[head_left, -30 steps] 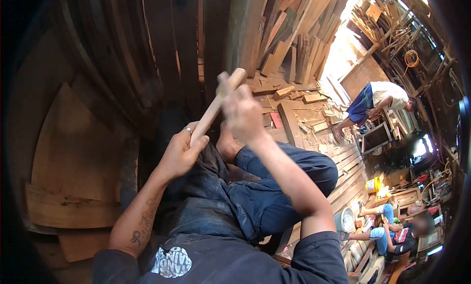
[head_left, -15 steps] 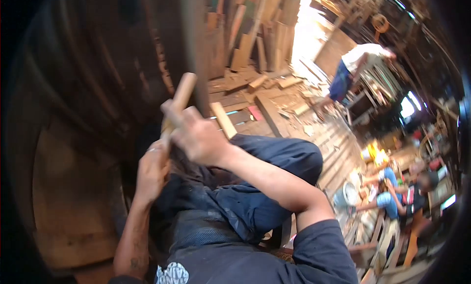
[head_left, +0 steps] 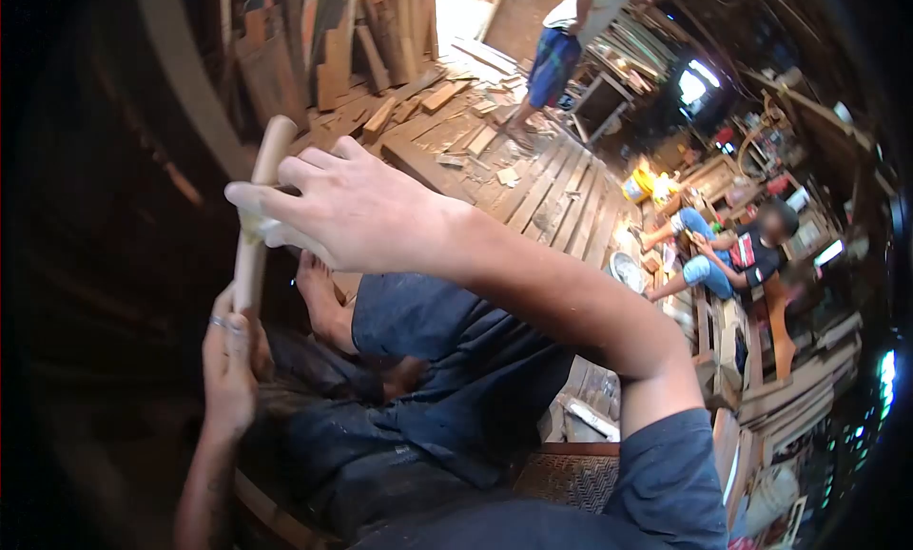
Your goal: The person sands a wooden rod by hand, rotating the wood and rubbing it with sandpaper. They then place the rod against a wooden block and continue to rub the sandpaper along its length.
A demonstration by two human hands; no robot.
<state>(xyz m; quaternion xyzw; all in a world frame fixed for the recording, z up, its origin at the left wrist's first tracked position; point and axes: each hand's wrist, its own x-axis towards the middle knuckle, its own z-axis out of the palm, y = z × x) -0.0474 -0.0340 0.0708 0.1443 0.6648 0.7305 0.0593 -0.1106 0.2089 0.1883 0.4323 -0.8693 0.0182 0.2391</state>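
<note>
Both hands grip the wooden rod (head_left: pixel 255 236), left hand (head_left: pixel 230 369) hiding its lower end, right hand (head_left: pixel 347 208) its middle.

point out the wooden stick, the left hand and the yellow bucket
wooden stick (head_left: pixel 271 149): head view, on its bare upper end.
left hand (head_left: pixel 230 369): head view, on the back of the hand.
yellow bucket (head_left: pixel 636 184): head view, on its side wall.

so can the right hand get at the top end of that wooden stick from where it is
Probably yes. The right hand already rests across the wooden stick just below its top end, and nothing lies above it. The left hand grips lower down, out of the way.
</note>
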